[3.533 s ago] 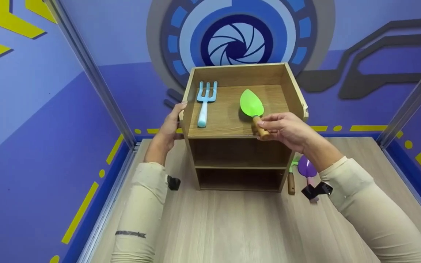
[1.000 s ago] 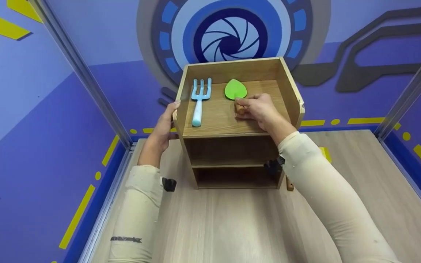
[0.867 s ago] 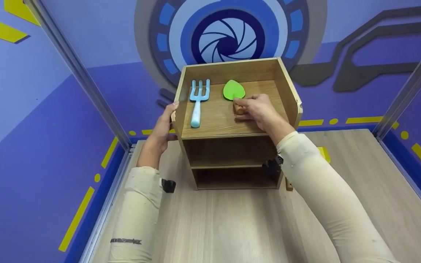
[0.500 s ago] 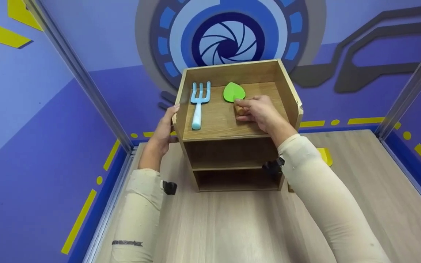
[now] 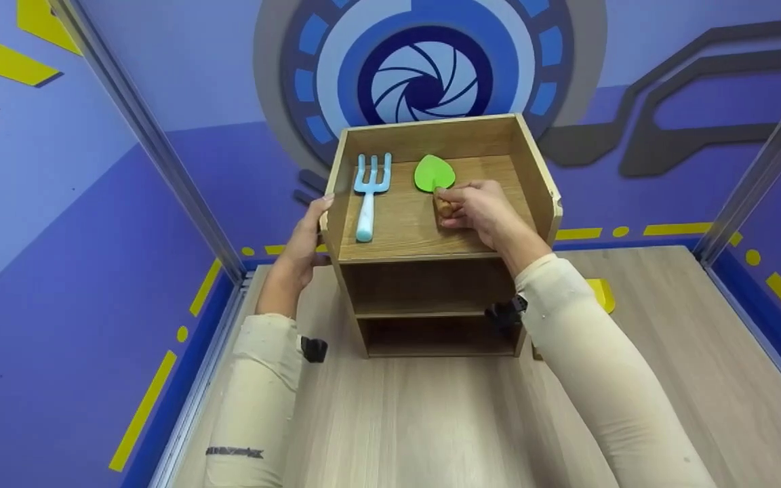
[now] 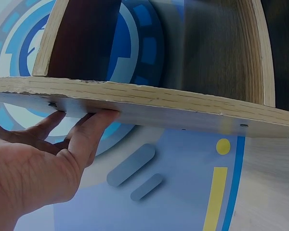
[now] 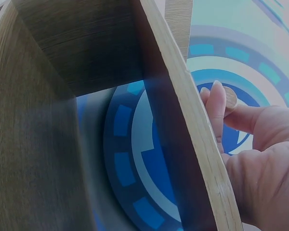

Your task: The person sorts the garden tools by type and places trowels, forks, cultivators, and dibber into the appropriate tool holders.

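Note:
My right hand (image 5: 484, 209) pinches the wooden handle (image 5: 443, 206) of a small garden trowel on the top tier of a wooden shelf unit (image 5: 441, 255). The trowel's green, leaf-shaped blade (image 5: 434, 173) points to the back; in the right wrist view only the round handle end (image 7: 230, 100) shows between thumb and fingers. To its left lies a light blue hand fork (image 5: 368, 196), tines toward the back. My left hand (image 5: 304, 237) rests against the unit's left side panel. In the left wrist view that hand's fingertips (image 6: 108, 115) touch the panel's outer face.
Two lower tiers (image 5: 431, 288) of the unit face forward. Right of it on the wood-grain floor (image 5: 417, 420) lies a yellow item (image 5: 602, 294), partly behind my right sleeve (image 5: 567, 305). A wooden handle end (image 5: 537, 352) shows by the unit's lower right corner. Patterned walls (image 5: 92, 203) enclose the area.
Since the oldest frame, my right hand has carried the green trowel left and back, deeper onto the top tier beside the fork. Lately it has barely moved. The left hand stays at the side panel.

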The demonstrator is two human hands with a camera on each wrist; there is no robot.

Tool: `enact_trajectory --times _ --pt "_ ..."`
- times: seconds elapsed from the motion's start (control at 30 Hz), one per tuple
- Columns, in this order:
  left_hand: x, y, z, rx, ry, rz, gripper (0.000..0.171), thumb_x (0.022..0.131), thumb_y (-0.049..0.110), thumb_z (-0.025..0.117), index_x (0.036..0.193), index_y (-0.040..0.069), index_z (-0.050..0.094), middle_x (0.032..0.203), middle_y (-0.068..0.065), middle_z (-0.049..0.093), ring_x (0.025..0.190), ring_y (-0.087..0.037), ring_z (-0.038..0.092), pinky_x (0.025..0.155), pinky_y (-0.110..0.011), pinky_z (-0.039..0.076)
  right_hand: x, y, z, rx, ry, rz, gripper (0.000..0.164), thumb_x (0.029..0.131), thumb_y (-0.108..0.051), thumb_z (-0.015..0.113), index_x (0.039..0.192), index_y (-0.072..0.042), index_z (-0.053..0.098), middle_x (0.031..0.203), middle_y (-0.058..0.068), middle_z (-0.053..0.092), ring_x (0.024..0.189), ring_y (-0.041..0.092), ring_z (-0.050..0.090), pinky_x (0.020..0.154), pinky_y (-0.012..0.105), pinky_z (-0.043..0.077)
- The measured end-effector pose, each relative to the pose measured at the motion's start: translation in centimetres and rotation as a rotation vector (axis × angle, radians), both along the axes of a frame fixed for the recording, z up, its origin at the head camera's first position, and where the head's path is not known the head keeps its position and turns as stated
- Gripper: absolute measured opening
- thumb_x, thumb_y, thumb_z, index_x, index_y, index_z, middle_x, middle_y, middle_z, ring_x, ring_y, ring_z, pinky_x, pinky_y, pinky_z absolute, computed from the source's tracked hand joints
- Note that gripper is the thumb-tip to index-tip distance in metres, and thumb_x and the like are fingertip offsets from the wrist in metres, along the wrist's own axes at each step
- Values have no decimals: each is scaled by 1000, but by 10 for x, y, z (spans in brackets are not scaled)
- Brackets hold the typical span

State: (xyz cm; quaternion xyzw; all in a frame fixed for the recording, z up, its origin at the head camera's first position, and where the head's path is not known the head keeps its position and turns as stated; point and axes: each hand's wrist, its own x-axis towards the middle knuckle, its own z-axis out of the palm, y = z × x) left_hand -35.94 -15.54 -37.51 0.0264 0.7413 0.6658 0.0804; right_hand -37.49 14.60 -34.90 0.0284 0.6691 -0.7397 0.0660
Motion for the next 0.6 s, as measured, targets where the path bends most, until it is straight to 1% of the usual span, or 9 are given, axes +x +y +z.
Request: enact_trajectory --times 0.17,0.23,0.43,0.6 --pt "1 -1 0 9 3 -4 75 101 64 40 166 26 37 163 -11 42 147 -32 45 112 -61 45 1 -1 0 22 3 -6 11 101 -11 69 107 -3 64 71 -2 65 63 8 66 59 21 59" --pt "1 -1 1 8 4 -6 76 101 63 40 167 25 36 165 -12 41 148 -33 43 114 -62 43 1 -1 0 26 2 -4 12 102 -11 68 108 -2 64 71 -2 65 63 8 66 58 20 59" --pt "0 -1 1 8 -5 -3 80 100 64 42 169 26 31 171 -9 33 151 -34 41 114 -61 44 1 -1 -1 41 8 -5 16 102 -12 68 112 1 64 71 -2 64 61 8 64 57 19 57" --pt "-1 -1 0 3 -9 -7 78 100 65 41 168 26 33 169 -10 36 150 -34 42 111 -59 46 2 -2 -2 57 25 -14 15 102 -12 68 110 0 64 70 -1 62 57 8 62 53 19 56"
